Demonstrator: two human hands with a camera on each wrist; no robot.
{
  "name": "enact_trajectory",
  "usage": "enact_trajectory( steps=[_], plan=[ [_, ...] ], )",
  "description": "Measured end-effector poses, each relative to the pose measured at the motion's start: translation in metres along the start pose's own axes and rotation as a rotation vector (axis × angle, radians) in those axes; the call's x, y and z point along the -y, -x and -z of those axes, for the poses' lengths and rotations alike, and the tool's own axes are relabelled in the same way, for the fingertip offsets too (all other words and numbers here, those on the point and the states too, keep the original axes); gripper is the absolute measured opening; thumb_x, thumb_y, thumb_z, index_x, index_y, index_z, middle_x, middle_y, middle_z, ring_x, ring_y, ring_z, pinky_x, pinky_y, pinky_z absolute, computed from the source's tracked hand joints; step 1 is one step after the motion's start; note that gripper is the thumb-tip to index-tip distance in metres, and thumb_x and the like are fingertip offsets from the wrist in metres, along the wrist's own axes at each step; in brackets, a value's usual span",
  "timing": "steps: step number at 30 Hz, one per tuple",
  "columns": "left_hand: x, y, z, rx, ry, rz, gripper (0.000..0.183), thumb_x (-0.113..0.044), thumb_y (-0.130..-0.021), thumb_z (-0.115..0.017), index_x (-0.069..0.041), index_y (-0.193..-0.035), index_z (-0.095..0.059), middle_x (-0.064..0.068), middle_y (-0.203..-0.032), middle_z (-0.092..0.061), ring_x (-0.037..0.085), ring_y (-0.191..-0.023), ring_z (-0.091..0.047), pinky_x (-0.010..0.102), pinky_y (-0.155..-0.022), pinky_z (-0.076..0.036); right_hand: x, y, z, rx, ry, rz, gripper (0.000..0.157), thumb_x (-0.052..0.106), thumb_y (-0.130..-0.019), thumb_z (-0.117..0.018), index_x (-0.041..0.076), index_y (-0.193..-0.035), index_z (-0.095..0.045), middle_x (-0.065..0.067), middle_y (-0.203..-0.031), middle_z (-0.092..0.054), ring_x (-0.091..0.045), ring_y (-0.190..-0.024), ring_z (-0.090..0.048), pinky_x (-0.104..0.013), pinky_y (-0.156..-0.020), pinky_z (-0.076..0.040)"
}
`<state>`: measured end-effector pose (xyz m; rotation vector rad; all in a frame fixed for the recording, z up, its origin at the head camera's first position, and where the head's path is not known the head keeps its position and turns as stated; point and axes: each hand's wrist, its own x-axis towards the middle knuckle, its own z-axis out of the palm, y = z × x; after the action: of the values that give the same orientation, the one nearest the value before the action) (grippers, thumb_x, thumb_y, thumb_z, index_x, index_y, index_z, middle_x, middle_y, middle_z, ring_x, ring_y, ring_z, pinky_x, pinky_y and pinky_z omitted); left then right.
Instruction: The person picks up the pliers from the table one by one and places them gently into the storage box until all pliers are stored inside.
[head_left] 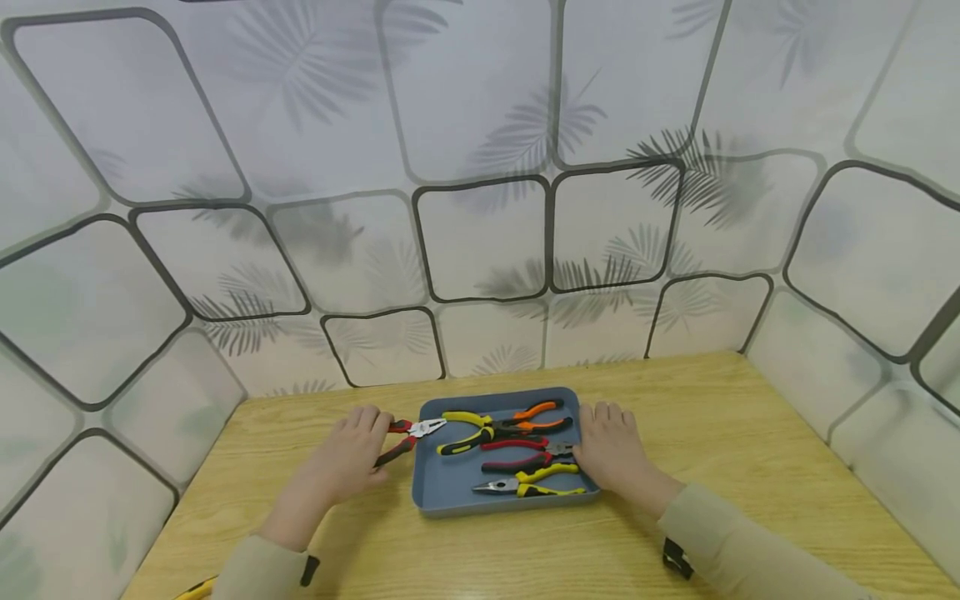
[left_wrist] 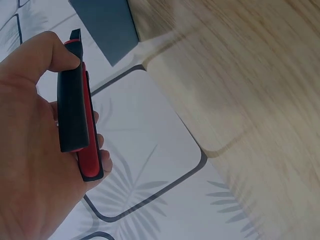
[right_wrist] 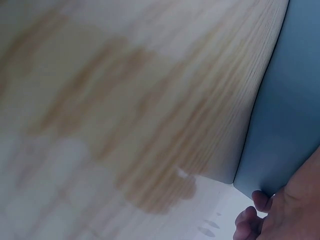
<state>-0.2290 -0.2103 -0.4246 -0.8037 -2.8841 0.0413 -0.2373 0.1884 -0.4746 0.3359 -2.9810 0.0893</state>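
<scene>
My left hand [head_left: 347, 457] grips a pair of red-and-black combination pliers [head_left: 426, 428] by the handles. Their silver jaws point right, over the left rim of a blue-grey tray [head_left: 450, 493]. In the left wrist view the thumb presses on one dark handle [left_wrist: 72, 107], with fingers behind the other. On the tray's right side, my right hand [head_left: 613, 446] holds the rim; the right wrist view shows its fingertips at the tray's outer wall [right_wrist: 282, 105]. Inside lie yellow-and-black pliers [head_left: 465, 446], orange-handled pliers [head_left: 540, 410], red-handled pliers [head_left: 517, 446] and yellow long-nose pliers [head_left: 517, 485].
The tray stands on a wood-grain table [head_left: 480, 558] backed by patterned wall covering [head_left: 487, 242]. A yellow-and-black object [head_left: 197, 589] shows partly at the lower left edge, beside the left sleeve [head_left: 258, 571]. Below the right sleeve is a small black item [head_left: 677, 558].
</scene>
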Motion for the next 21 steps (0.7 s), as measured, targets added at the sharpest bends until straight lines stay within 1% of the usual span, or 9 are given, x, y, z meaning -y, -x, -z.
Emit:
enact_trajectory(
  steps=[3,10,15,21],
  plan=[
    [-0.002,-0.003,-0.002,0.013,-0.001,-0.004,0.061,-0.024,-0.083,-0.084,0.000,-0.130,-0.053,0.014,-0.116,-0.052,0.032,-0.106,-0.052,0.051,-0.088,-0.052,0.000,0.000,0.000,0.000,-0.002,-0.001,0.033,0.027,-0.097,-0.073,0.001,-0.106,-0.053,-0.018,-0.097,-0.052,-0.033,-0.089,-0.047,-0.047,-0.079,-0.038],
    [-0.006,-0.009,-0.004,0.000,0.018,-0.015,0.064,-0.024,-0.079,-0.084,0.001,-0.129,-0.053,0.015,-0.115,-0.053,0.033,-0.107,-0.053,0.053,-0.090,-0.053,0.001,0.000,0.001,0.006,-0.005,-0.007,0.032,0.026,-0.097,-0.072,0.002,-0.105,-0.052,-0.017,-0.096,-0.052,-0.033,-0.088,-0.047,-0.047,-0.079,-0.038],
    [-0.010,-0.013,-0.005,0.016,0.034,-0.024,0.062,-0.024,-0.082,-0.082,0.001,-0.131,-0.053,0.014,-0.117,-0.053,0.033,-0.109,-0.052,0.054,-0.094,-0.052,0.001,0.000,0.000,0.005,0.003,-0.009,0.033,0.026,-0.097,-0.071,0.001,-0.107,-0.053,-0.018,-0.097,-0.053,-0.034,-0.090,-0.048,-0.048,-0.079,-0.039],
    [-0.016,-0.018,-0.006,0.020,0.063,-0.044,0.058,-0.025,-0.083,-0.081,-0.001,-0.128,-0.053,0.014,-0.115,-0.053,0.031,-0.105,-0.052,0.052,-0.090,-0.052,0.001,0.000,0.000,-0.003,0.008,-0.007,0.032,0.026,-0.097,-0.072,0.002,-0.104,-0.052,-0.017,-0.095,-0.052,-0.033,-0.088,-0.048,-0.047,-0.078,-0.039]
  ],
)
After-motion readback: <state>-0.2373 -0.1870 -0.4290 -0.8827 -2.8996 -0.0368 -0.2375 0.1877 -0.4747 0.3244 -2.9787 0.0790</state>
